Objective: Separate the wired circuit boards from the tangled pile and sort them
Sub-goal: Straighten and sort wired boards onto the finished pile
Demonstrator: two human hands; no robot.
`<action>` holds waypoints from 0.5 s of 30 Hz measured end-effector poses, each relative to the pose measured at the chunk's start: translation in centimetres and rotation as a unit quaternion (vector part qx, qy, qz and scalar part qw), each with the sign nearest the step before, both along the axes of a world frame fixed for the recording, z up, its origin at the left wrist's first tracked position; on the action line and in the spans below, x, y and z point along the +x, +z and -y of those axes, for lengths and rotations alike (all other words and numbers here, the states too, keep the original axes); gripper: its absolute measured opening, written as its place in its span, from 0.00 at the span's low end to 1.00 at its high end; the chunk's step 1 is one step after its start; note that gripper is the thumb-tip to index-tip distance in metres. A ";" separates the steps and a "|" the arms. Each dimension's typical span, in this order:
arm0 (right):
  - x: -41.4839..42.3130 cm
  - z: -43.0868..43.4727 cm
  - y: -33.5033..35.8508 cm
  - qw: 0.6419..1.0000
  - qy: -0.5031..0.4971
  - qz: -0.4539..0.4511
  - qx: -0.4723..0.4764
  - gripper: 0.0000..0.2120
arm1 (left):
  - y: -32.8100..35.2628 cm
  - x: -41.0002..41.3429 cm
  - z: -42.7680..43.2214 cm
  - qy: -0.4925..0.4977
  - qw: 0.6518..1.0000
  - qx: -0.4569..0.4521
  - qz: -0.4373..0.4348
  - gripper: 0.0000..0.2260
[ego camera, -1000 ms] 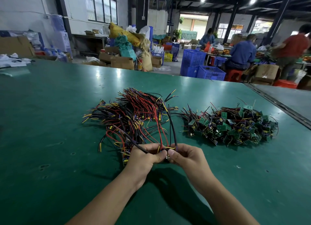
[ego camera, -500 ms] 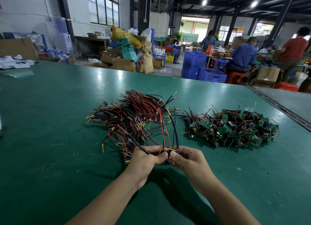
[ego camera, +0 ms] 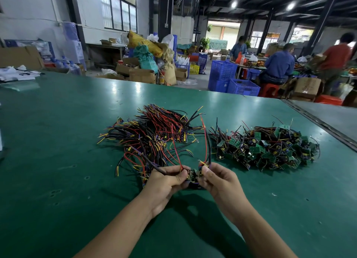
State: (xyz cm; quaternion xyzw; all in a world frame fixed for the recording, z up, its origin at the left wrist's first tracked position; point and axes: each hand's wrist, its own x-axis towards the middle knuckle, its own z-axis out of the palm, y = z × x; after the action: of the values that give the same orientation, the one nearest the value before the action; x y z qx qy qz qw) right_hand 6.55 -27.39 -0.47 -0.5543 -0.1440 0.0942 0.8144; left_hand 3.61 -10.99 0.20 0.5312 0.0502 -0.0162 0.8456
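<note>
Two hands meet low over the green surface (ego camera: 58, 141), close to the near edge of the left pile. The left hand (ego camera: 166, 182) has thumb and fingers curled, pinching one side of a small board (ego camera: 192, 177) along with a red and a dark wire. The right hand (ego camera: 218, 182) pinches the other side. From it a few wires (ego camera: 206, 141) rise in an arc, red and black. Whether the hands share one board or hold two, I cannot tell.

Two piles lie beyond the hands. The left pile (ego camera: 154, 138) is mostly red, black and yellow leads. The right pile (ego camera: 270, 149) shows many green boards. Both are too tangled to count. The piles lie just beside each other, their stray leads nearly touching.

Three people (ego camera: 278, 66) work in the back, near blue crates (ego camera: 243, 86).
</note>
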 end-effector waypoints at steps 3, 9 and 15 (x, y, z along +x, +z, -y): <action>0.3 0.3 -0.3 1.000 -0.019 -0.020 0.011 0.07 | -0.4 0.1 -0.1 -0.006 0.999 0.031 -0.001 0.06; 0.1 -0.1 -0.4 0.999 -0.021 -0.027 -0.022 0.04 | -0.6 0.1 0.4 -0.005 0.995 0.091 0.028 0.05; -0.9 -1.1 -0.6 0.991 -0.046 0.028 -0.119 0.08 | -0.6 0.0 0.9 0.022 0.995 0.097 0.012 0.13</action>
State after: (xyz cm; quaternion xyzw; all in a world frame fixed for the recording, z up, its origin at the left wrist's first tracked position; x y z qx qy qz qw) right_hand 5.66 -26.29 -1.03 -0.6554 -0.1291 0.0578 0.7419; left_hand 3.65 -11.87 -0.39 0.6100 0.0530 0.0133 0.7905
